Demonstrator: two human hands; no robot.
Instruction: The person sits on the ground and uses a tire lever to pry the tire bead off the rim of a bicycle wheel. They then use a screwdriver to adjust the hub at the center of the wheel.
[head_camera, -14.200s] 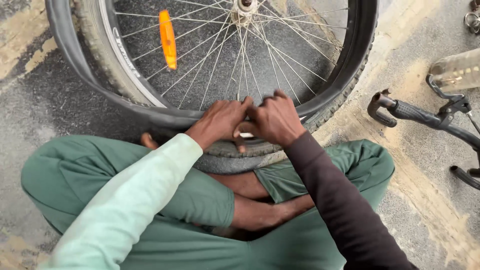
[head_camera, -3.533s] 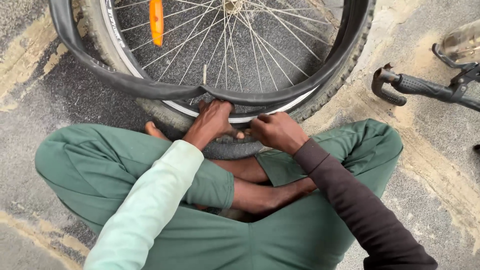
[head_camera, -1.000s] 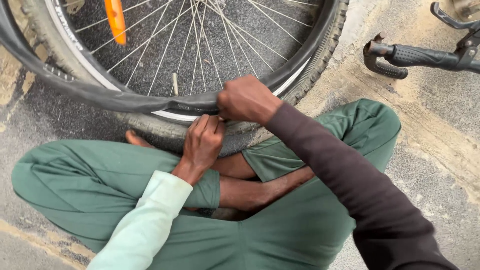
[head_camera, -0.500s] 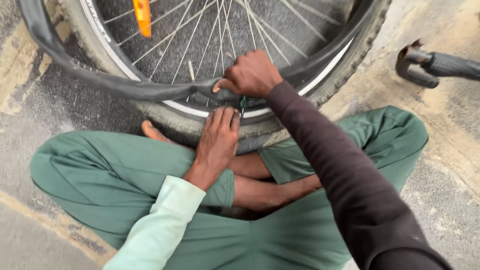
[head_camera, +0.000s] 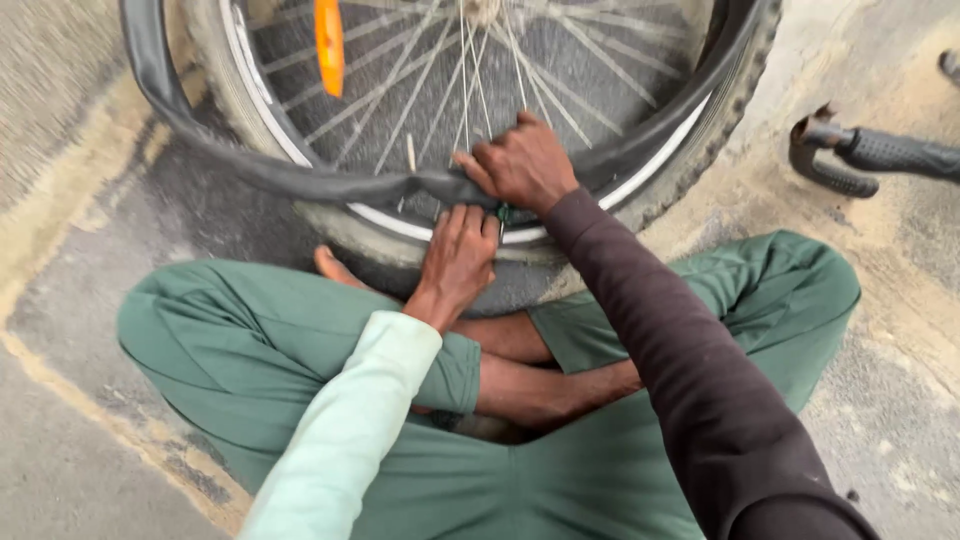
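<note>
- Left hand: forearm in pale mint sleeve rising from bottom centre of frame toward the middle; wrist straight, back of hand up.
- Left fingers extended, close together, tips pressed against the rim and lower edge of the wheel, just below the right hand. Flat press rather than a wrap; nothing seen enclosed in the palm.
- Right hand: arm in dark brown sleeve running from lower right diagonally up to frame centre; wrist bent slightly down, knuckles up.
- Right fingers curled and clenched around the black inner tube where it crosses the rim, upper centre of frame. Small greenish item visible just under this hand, between the two hands; kind cannot be told.
- Inner tube: pulled out of the tyre, looping from upper left edge of frame down to centre, then up again toward upper right.
- Wheel: standing across the top of frame, spokes and an orange reflector at upper left; worn tyre at its outer edge, lowest part resting against the crossed legs.
- Legs in green trousers folded cross-legged over the lower half of frame, bare foot showing left of centre.
- Black handlebar grip lying on the concrete floor, right edge, well apart from both hands.
</note>
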